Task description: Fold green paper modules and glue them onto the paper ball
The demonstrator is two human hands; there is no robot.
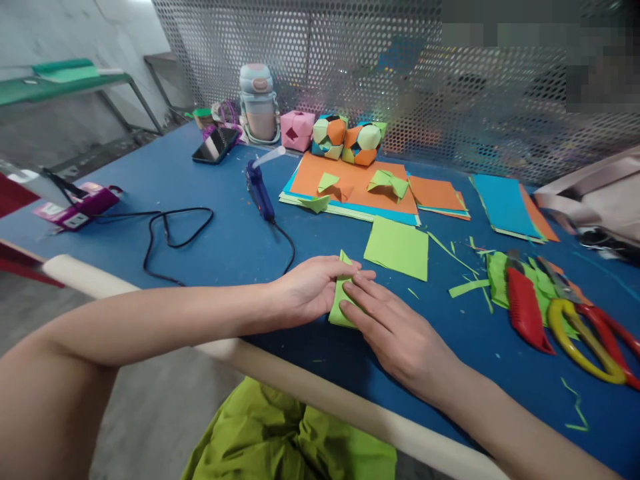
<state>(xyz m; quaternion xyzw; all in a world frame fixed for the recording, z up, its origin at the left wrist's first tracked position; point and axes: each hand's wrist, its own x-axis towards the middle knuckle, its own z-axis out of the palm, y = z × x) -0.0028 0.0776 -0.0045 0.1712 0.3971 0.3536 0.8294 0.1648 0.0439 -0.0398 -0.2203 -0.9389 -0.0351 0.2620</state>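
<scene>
The left hand [313, 287] pinches a folded light-green paper piece [340, 315] near the cream-edged blue tabletop's [295, 353] front; the right hand [405, 333], fingers straight, presses flat on it. Beyond lies a light-green paper square [399, 249]; rightward, a red-handled knife [527, 308] and yellow-and-red-handled scissors [559, 327] among green scraps. Farther sit a purple plastic block [87, 205], its markings unreadable, a dark-blue glue gun [258, 190], an orange-topped paper stack [307, 177], multicoloured paper balls [329, 137] and a perforated metal panel [310, 53].

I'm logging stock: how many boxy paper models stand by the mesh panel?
3: pink cube beside the bottle; multicoloured model right of that cube; second multicoloured model furthest right.
</scene>
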